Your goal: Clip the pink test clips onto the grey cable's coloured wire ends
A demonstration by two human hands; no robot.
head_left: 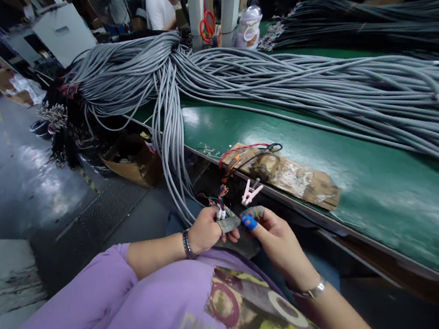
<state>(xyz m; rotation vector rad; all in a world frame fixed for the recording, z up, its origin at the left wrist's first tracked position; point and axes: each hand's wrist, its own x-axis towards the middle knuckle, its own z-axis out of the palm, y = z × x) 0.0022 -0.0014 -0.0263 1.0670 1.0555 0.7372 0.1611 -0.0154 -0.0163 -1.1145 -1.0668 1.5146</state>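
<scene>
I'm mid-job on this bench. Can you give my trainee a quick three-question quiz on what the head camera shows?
1. True or false: the left hand grips a cable end with coloured wires sticking out of it.
2. Pick one: a fingertip of the right hand is wrapped in A) red tape, B) blue tape, C) nothing.
3. Short answer: what lies in a big bundle across the green table?

Key: 1 true. 2 B. 3 gray cables.
</scene>
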